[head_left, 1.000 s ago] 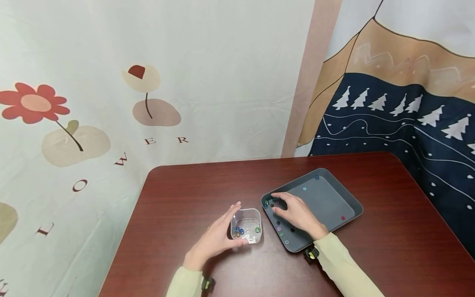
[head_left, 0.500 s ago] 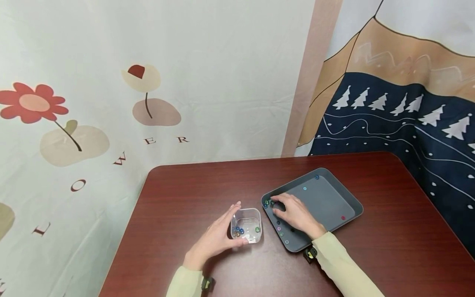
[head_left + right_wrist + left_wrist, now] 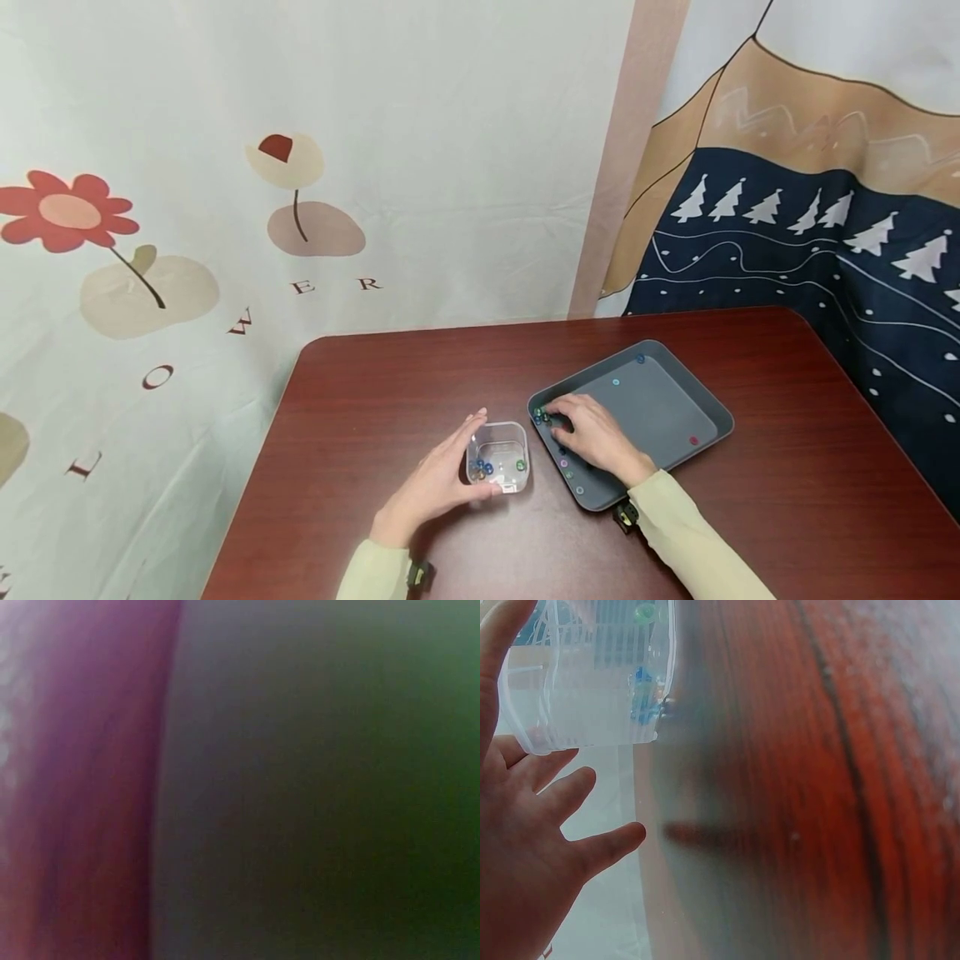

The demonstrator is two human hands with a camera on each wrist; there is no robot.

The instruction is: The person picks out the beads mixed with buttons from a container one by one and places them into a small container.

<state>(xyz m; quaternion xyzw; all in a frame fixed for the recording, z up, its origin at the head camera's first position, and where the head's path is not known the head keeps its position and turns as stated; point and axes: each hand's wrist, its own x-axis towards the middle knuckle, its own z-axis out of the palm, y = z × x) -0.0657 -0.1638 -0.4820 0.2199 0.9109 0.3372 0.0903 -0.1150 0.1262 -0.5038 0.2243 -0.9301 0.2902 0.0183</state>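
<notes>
In the head view my left hand [image 3: 438,477] holds a small clear plastic container [image 3: 517,433] on the table, thumb at the near side and fingers at the far side. Several blue beads [image 3: 483,467] and a green bead [image 3: 521,465] lie inside it. The left wrist view shows the container [image 3: 592,712] beside the thumb, with the other fingers spread. My right hand [image 3: 597,437] is over the left end of a grey tray [image 3: 660,408], thumb and index finger apart. Its fingertips are right at some green beads [image 3: 542,415] in the tray's left corner. The right wrist view is blurred.
More beads lie along the tray's near left side, among them a pink bead [image 3: 564,462]. A red bead [image 3: 693,441], a light blue bead [image 3: 616,382] and a dark blue bead [image 3: 641,359] lie farther off. The reddish-brown table [image 3: 390,375] meets printed curtains [image 3: 465,167] behind.
The right hand has shifted slightly left and nearer inside the tray, and a bead at its fingertips has moved toward the left corner. The left hand and container have stayed put.
</notes>
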